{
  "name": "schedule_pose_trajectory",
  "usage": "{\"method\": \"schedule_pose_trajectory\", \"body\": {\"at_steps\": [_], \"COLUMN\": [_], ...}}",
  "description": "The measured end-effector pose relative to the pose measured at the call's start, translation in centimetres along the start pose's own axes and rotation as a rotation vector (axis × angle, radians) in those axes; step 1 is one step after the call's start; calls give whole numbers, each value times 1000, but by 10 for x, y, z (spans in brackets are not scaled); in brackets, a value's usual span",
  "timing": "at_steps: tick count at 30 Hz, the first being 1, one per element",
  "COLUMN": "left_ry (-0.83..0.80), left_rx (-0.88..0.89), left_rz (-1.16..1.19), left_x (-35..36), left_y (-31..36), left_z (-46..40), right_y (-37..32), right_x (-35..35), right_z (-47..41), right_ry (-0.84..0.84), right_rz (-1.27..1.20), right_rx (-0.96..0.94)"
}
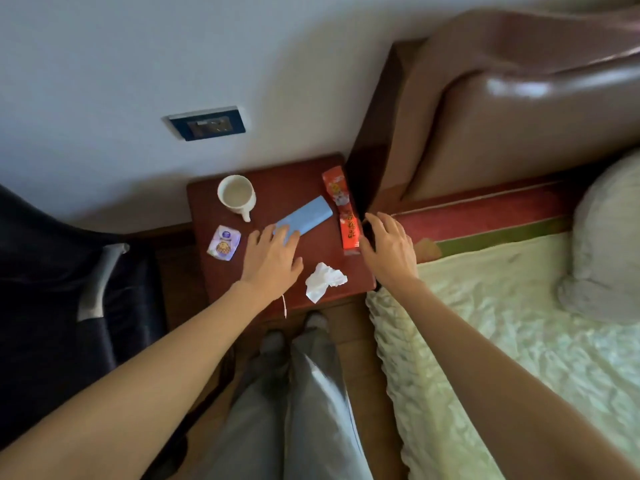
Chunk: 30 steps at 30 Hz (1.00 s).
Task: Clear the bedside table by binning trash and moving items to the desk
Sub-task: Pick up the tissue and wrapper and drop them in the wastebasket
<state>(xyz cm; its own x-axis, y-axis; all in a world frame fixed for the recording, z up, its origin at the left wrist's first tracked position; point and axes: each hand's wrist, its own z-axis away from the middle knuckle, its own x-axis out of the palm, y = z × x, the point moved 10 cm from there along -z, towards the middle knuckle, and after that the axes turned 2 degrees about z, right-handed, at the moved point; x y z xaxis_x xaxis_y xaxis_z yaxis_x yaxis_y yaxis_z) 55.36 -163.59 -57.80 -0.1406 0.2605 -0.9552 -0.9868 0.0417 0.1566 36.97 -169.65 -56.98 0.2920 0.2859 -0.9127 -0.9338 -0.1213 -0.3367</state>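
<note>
- the bedside worktop (277, 181) carries five things: a white mug (237, 195), a blue flat case (304, 220), a red snack wrapper (343, 213), a small purple-and-white sachet (224, 243) and a crumpled white tissue (323, 280).
- the left hand (272, 258) lies over the near end of the blue flat case, fingers (282, 233) spread loosely and touching it, not yet closed round anything.
- the blue flat case runs on a diagonal, its long axis going from the left hand up and away toward the red snack wrapper; the far end lies just beside the wrapper.
- the right hand (389, 251) hovers at the worktop's right edge, fingers wide and empty, thumb side touching or nearly touching the wrapper's lower end; i cannot tell which.
- the wrapper's long axis runs away from the person, along the bed side, so the right hand is the nearer one for it.
- the tissue sits between the two wrists, near the front edge.
- the wrapper bears yellow characters on red, too blurred to read; the sachet's printing is also unreadable.
- no bin or desk is in view.
</note>
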Motion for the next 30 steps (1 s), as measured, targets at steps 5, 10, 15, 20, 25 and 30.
{"method": "schedule_pose_trajectory", "body": {"at_steps": [5,10,15,20,25,30], "left_ry": [-41,-122,-21,155,304,280], "left_rx": [9,41,34,-5,-85,-280], "left_rz": [69,135,254,305,421,642], "left_x": [83,160,193,198,191,184], "left_y": [25,52,58,50,39,22], "left_z": [-7,-7,-13,-20,-19,-12], "right_y": [30,51,68,82,87,75], "right_x": [57,97,121,136,142,140], "right_z": [-13,-19,-18,-15,-15,-28], "right_ry": [-17,45,112,112,102,118], "right_rz": [-64,-125,-176,-180,-183,-196], "right_rx": [4,-12,-6,2,4,-23]}}
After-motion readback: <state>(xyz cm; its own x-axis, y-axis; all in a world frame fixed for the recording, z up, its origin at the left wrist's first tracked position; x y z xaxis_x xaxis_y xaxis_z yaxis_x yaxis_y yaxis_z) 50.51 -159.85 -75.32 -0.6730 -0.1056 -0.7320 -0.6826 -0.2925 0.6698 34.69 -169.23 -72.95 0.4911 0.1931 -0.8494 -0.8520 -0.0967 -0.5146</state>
